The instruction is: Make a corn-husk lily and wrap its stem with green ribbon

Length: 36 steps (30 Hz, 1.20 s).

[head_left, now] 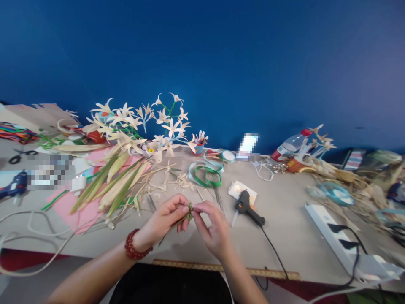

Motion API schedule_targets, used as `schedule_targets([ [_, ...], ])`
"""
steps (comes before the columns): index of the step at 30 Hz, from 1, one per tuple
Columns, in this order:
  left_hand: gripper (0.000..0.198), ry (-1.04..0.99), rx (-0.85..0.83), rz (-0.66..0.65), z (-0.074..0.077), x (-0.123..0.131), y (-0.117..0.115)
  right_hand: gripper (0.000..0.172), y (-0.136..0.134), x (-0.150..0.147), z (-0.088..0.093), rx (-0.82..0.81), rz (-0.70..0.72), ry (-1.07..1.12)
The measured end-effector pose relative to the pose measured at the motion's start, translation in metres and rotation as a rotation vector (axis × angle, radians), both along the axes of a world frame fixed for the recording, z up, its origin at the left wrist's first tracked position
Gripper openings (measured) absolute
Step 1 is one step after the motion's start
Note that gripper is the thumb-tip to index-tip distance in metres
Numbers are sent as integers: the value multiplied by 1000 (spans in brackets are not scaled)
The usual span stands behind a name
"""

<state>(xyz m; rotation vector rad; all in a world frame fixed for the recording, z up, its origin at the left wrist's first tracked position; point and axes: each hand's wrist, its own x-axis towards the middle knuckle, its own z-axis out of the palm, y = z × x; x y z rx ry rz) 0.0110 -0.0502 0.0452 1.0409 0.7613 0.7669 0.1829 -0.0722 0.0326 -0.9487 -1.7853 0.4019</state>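
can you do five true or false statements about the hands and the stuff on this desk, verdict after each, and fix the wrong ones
1. The left hand and right hand meet at a small green piece. True.
2. The red bead bracelet is on the right wrist. False: it is on the left wrist.
3. The black glue gun lies to the right of both hands. True.
4. The plastic bottle near the blue wall has a green cap. False: its cap is red.
5. The white power strip has black plugs in it. True.
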Motion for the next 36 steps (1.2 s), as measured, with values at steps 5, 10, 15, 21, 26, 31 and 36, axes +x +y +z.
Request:
schedule_targets([
  [5, 27, 97, 96, 14, 1, -2, 1, 25, 3, 3, 1, -10, 62, -44],
  [10, 19, 201, 187, 50, 0, -2, -1, 22, 3, 5, -1, -89, 128, -40],
  [15, 14, 412, 382, 108, -3, -4, -5, 13, 1, 4, 3, -123, 61, -15],
  [21, 10, 545, 565, 103, -2, -4, -7, 9, 3, 7, 1, -88, 62, -27],
  [26, 4, 621, 678, 95, -2, -4, -8, 4, 6, 10, 6, -137, 116, -85],
  [31, 7, 570, 660, 70, -5, -4, -9, 3, 7, 12, 11, -155, 109, -131],
  [36, 19, 372, 376, 55, -1, -4, -7, 4, 7, 10, 4, -226, 144, -2],
])
